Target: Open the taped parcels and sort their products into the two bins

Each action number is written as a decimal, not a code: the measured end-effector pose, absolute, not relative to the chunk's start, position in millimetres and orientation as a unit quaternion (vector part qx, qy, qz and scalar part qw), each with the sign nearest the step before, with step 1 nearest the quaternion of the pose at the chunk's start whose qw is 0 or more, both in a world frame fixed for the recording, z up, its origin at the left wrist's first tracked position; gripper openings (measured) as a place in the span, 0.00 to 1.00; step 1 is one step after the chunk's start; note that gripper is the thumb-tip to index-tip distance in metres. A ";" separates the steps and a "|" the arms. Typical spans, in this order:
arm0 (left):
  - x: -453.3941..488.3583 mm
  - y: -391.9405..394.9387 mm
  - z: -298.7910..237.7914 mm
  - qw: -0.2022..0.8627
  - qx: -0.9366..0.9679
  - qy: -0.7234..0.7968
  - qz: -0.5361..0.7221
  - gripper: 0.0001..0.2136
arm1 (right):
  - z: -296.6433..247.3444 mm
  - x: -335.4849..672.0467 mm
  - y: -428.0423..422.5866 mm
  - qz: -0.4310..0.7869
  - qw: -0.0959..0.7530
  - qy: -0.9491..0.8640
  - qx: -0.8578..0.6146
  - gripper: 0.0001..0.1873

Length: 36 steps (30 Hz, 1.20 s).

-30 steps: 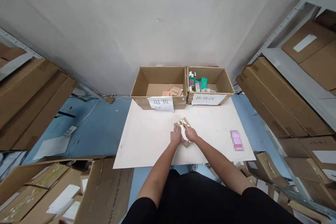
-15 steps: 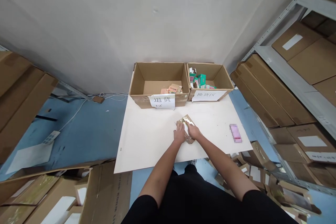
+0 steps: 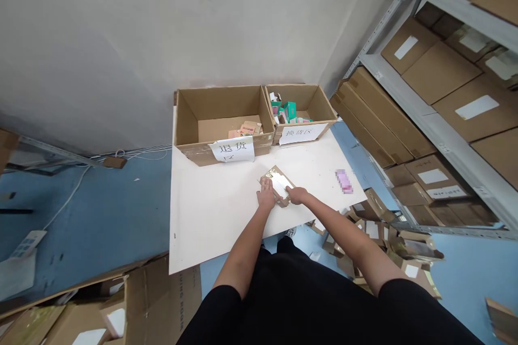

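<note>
A small cardboard box (image 3: 279, 179) with a white label and shiny tape lies slanted on the white table (image 3: 210, 210). My left hand (image 3: 266, 194) rests on its left side, fingers stretched over the edge and holding it. At the box's right edge, my right hand (image 3: 297, 194) is closed, with the thumb side against the label; its other fingers are mostly hidden. To the right on the table is a pink item (image 3: 344, 181), blurred by pixelation.
Behind stand two open cartons with paper signs: the left carton (image 3: 190, 154) holds orange-pink packs, the right carton (image 3: 319, 113) green ones. Shelving (image 3: 388, 73) with boxes rises at right. Opened boxes (image 3: 376, 226) litter the floor. A large carton (image 3: 149, 302) stands at lower left.
The view has swung to the right. My right hand has shifted from the top of the small box toward its right edge, uncovering more of the label. My left hand stays on the left side.
</note>
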<state>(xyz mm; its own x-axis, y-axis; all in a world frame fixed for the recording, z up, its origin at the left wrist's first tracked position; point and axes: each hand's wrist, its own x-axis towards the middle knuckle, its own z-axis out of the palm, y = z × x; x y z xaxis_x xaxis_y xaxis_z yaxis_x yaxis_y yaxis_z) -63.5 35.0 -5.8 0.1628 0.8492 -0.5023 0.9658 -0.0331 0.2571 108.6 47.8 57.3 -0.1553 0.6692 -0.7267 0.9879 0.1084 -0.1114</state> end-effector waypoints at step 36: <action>-6.8 16.9 6.9 0.171 0.717 0.664 -0.125 0.33 | -15.4 206.5 40.0 -0.512 -0.177 0.511 0.668 0.37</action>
<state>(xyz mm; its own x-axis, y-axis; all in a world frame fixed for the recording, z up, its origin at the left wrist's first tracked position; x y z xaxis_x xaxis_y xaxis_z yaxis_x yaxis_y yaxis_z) -6.8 16.9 6.9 0.0865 0.9097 -0.4061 0.9951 -0.0591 0.0796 206.5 40.0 -15.4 -0.0455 0.8636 -0.5022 0.5004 -0.4154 -0.7597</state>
